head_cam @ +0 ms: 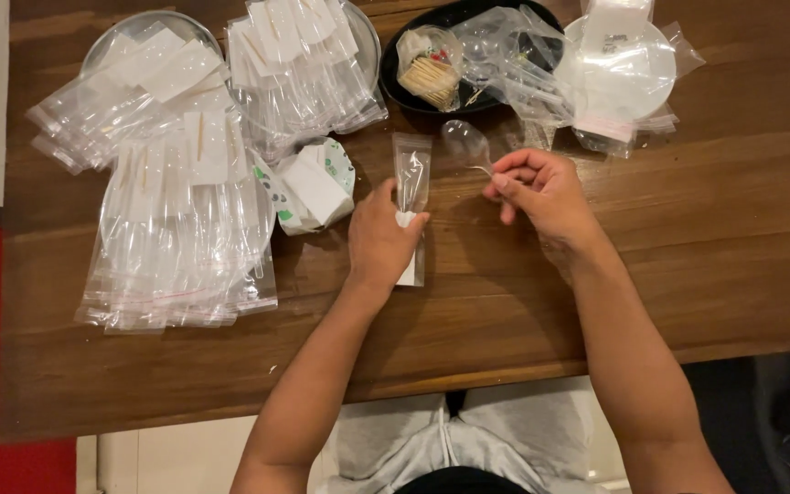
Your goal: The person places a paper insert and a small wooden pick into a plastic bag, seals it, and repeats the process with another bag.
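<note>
My left hand [378,240] holds a narrow clear plastic bag [411,178] flat on the wooden table [688,265], with a white folded napkin showing inside the bag under my fingers. My right hand [541,190] pinches the thin handle of a clear plastic spoon [466,144], whose bowl points toward the back of the table, just right of the bag's open top.
Stacks of filled clear bags [180,238] cover the left of the table. A green and white napkin pack [314,186] lies beside my left hand. A black tray [454,64] holds a tub of toothpicks [430,75] and clear spoons. Clear round lids [622,69] lie at the back right.
</note>
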